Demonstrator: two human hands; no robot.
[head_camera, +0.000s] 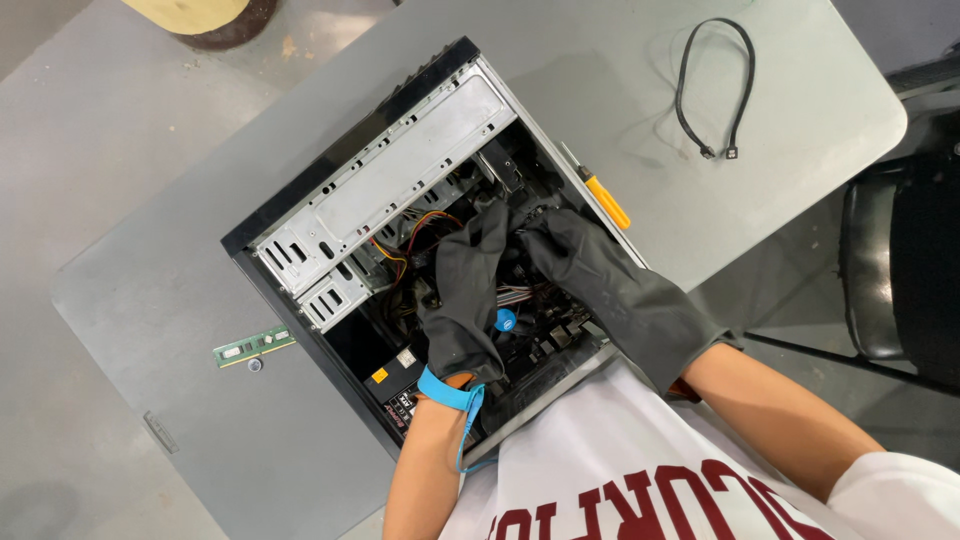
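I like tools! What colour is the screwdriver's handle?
Orange, on the screwdriver beside the open computer case; the head view shows it best.

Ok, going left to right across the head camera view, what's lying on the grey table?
Green memory stick → open computer case, with the left hand then the right hand reaching inside → orange-handled screwdriver → looped black cable.
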